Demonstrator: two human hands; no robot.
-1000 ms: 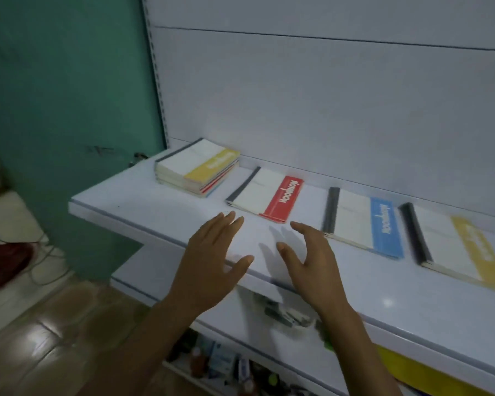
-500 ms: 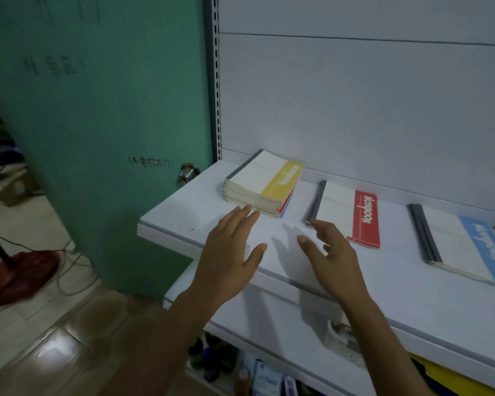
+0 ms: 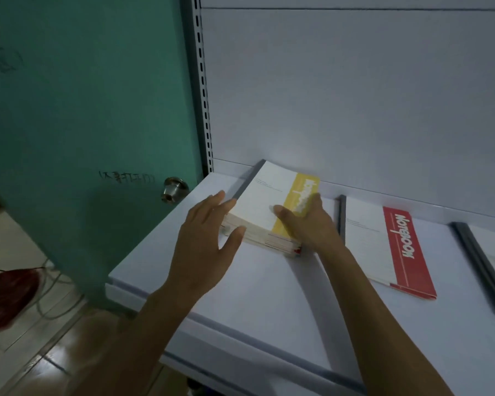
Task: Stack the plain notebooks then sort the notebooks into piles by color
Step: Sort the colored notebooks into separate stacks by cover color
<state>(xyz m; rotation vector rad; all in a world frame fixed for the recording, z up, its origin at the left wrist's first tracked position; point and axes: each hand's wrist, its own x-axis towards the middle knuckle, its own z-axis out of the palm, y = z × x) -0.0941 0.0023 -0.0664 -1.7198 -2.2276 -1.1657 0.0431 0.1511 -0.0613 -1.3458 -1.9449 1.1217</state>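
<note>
step: looks like colour sorting is starting, stack (image 3: pixel 262 205) at 11 o'clock on the shelf (image 3: pixel 269 298) | left hand (image 3: pixel 203 244) spread wide at its 9 o'clock edge, right hand (image 3: pixel 309 224) gripping the 3 o'clock edge, thumb on top | next imo: lift the yellow top one off, keep the rest square | red notebook (image 3: pixel 383 244) sits at 3 o'clock

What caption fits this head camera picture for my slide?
Left hand beside and right hand gripping a stack of notebooks on a white shelf, next to a red notebook.
</note>
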